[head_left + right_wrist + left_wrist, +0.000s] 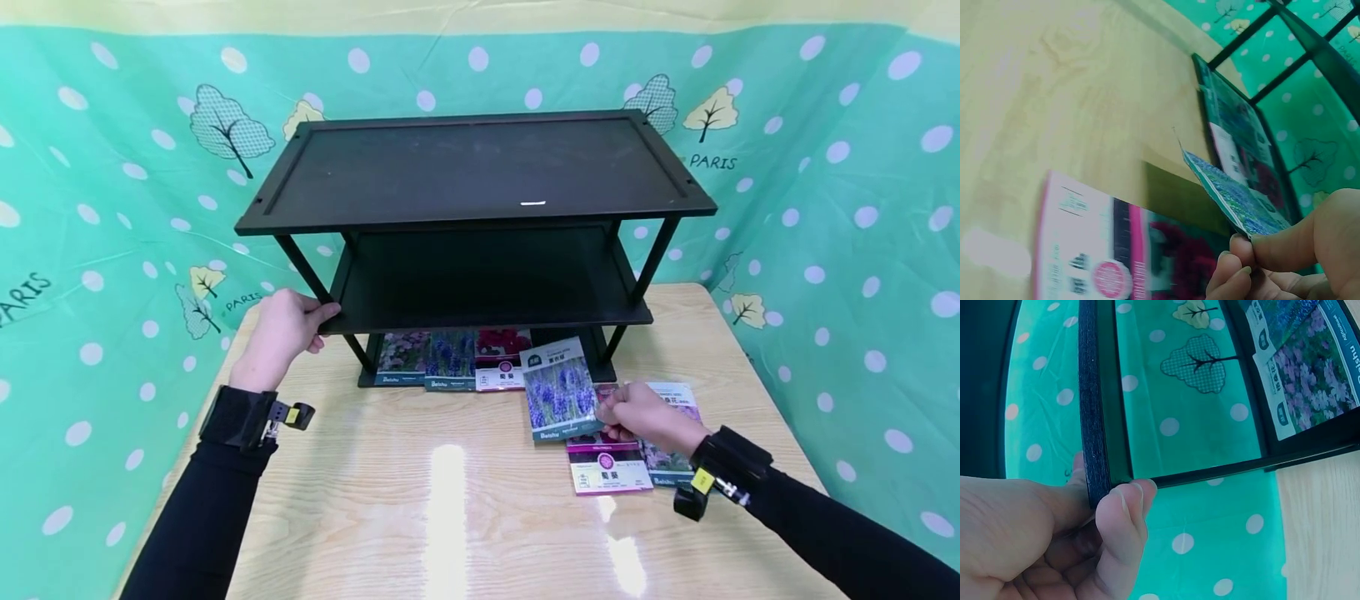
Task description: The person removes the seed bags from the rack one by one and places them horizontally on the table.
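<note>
A black three-tier shelf (480, 171) stands on the table. With thumb and fingers my left hand (283, 329) grips the left front corner of its middle board (1092, 406). My right hand (651, 417) pinches the right edge of a seed packet with blue-purple flowers (558, 390), held tilted above the table before the bottom tier. In the right wrist view, that blue-flower packet (1235, 194) is seen nearly edge-on between thumb and fingers. Under it on the table lies a packet with a pink band and red flowers (609, 475), partly covered by the held packet and my hand.
On the bottom tier lie a pink-flower packet (402, 358), another blue-flower packet (450, 360) and a red-flower packet (499, 360) side by side. Another packet (675, 400) lies at the right on the wooden table (360, 500). A green dotted cloth (825, 250) hangs behind and around.
</note>
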Demonstrator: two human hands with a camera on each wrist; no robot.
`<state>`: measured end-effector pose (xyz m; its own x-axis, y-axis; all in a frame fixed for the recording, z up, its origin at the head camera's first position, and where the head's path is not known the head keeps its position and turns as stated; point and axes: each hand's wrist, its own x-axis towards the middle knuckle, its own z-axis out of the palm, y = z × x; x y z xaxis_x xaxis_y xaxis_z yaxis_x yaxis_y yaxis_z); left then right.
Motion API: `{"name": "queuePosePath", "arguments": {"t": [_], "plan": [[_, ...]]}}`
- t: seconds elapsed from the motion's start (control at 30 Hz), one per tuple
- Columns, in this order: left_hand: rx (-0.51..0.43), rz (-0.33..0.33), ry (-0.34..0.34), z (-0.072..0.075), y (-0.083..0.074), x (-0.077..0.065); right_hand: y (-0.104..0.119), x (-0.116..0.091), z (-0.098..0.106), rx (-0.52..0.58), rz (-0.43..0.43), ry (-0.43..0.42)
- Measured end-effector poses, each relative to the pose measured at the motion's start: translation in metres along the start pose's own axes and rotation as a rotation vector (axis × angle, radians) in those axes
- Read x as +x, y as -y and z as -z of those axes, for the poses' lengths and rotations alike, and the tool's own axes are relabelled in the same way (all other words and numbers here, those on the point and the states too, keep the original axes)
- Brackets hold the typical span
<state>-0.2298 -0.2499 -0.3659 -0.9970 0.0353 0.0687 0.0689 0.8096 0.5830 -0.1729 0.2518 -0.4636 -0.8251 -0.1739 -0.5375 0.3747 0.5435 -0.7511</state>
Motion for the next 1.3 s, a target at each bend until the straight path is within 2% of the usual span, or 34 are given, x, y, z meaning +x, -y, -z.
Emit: {"name": "queuePosePath", "arguments": {"t": [0.3, 0.53, 0.7, 1.03, 1.3], "plan": [[0.007, -0.011, -0.008, -0.001, 0.000, 0.000, -0.026, -0.023, -0.031, 0.029, 0.022, 0.044], [0.017, -0.009, -0.018, 0.000, 0.000, 0.001, -0.034, -0.027, -0.048, 0.073, 0.085, 0.187], [0.009, -0.015, -0.015, -0.001, 0.001, 0.001, -0.035, -0.026, -0.050, 0.106, 0.100, 0.241], [0.002, -0.008, -0.031, 0.002, -0.001, 0.001, -0.025, -0.011, -0.064, -0.009, 0.147, 0.225], [0.003, -0.016, -0.022, -0.001, 0.003, 0.001, -0.018, -0.007, -0.069, -0.102, 0.111, 0.158]]}}
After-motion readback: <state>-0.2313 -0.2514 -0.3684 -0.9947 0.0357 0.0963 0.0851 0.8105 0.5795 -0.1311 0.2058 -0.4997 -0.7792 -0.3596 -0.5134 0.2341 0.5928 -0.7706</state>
